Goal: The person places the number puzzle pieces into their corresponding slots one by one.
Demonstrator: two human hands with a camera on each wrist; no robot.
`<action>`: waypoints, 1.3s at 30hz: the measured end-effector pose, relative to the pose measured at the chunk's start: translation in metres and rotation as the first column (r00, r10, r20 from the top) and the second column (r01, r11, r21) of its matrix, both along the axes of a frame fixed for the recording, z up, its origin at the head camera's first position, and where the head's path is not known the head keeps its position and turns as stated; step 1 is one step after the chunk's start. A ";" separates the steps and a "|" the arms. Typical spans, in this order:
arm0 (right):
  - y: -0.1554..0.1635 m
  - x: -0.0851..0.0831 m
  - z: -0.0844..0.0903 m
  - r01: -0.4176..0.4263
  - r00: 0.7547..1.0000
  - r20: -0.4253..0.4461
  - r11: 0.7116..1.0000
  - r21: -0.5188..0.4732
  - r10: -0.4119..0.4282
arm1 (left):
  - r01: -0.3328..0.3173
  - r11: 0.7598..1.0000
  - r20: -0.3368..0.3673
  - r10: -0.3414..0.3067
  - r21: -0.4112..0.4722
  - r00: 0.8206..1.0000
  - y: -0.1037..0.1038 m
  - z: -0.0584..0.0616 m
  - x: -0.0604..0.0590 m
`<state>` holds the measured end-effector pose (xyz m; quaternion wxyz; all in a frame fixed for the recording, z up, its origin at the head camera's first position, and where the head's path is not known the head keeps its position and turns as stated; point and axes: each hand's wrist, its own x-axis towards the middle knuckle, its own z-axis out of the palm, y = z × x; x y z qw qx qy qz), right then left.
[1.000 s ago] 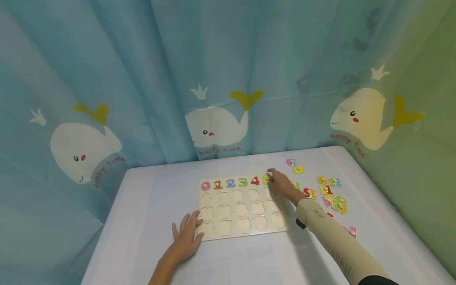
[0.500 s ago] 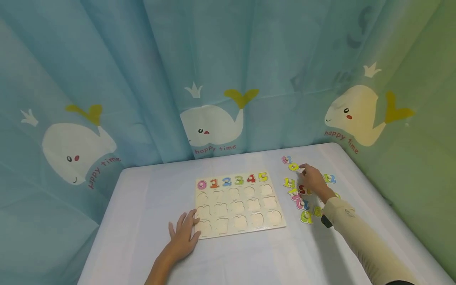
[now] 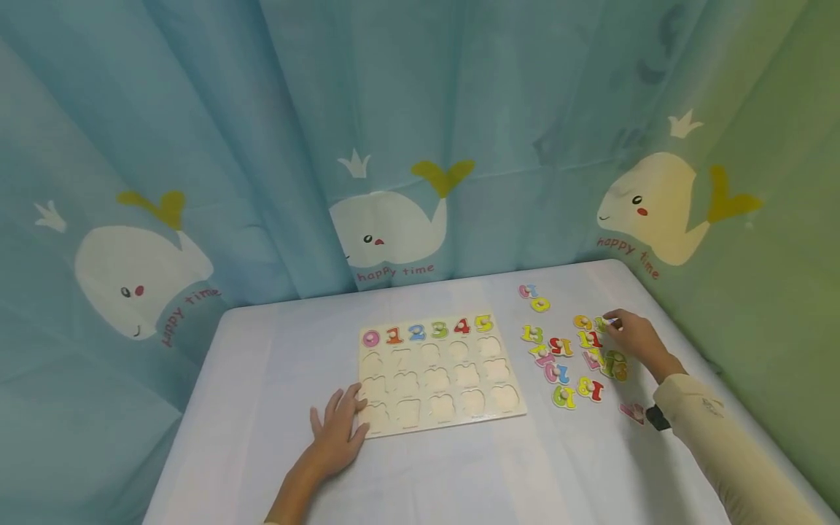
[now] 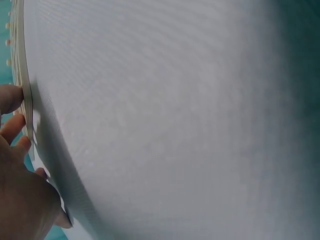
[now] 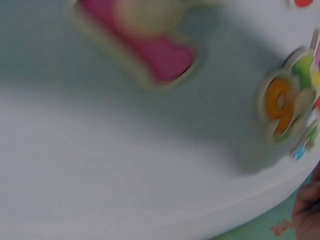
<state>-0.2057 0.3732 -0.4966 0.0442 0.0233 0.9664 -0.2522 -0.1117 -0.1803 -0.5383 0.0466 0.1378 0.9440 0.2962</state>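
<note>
In the head view, a pale wooden number-puzzle board lies on the table. Its top row holds the pieces 0 to 5; the lower recesses are bare. My left hand rests spread at the board's left edge, fingertips touching it; the left wrist view shows those fingers against the edge. At the right, my right hand reaches down over the number 12 piece, its fingertips covering part of it. Whether they pinch it is hidden. Only part of this hand enters the right wrist view.
Loose number pieces lie right of the board, among them a yellow 0-like piece, a red 15, a 13 and a pink piece. Some overlap. A blue whale-print curtain hangs behind the table.
My right hand has moved from the 5 on the board, past the loose pieces, to the 12 at the right. The left hand has stayed at the board's edge.
</note>
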 end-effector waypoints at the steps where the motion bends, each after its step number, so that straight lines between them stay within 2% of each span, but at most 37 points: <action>1: 0.005 0.003 -0.001 -0.011 1.000 0.011 1.000 -0.005 0.011 | 0.000 1.000 0.002 0.000 0.000 1.000 0.000 0.000 0.000; 5: 0.017 0.012 -0.005 -0.054 0.997 0.056 0.998 -0.017 0.055 | -0.003 1.000 0.008 0.003 -0.004 1.000 0.000 0.000 0.000; 11: 0.021 0.023 -0.007 -0.065 0.986 0.152 0.996 -0.054 0.073 | -0.004 1.000 0.012 0.004 -0.005 1.000 0.000 0.000 -0.002; 16: 0.018 0.029 -0.008 -0.069 0.983 0.165 0.994 -0.080 0.082 | -0.002 1.000 -0.004 0.002 -0.012 1.000 -0.001 -0.003 -0.003; 20: 0.016 0.032 -0.010 -0.051 0.983 0.174 0.997 -0.059 0.061 | 0.000 1.000 -0.006 0.000 -0.008 1.000 -0.001 -0.004 -0.003; 29: 0.022 0.034 -0.015 0.048 0.997 0.069 0.996 -0.071 -0.043 | 0.001 1.000 -0.012 -0.002 -0.012 1.000 -0.001 -0.005 -0.003; 32: 0.023 0.033 -0.015 0.045 0.998 0.047 0.996 -0.078 -0.042 | 0.004 1.000 -0.019 -0.004 -0.007 1.000 -0.002 -0.006 -0.002; 39: 0.019 0.035 -0.015 0.020 0.998 0.056 0.996 -0.089 -0.015 | 0.006 1.000 -0.024 -0.006 0.001 1.000 -0.001 -0.007 -0.003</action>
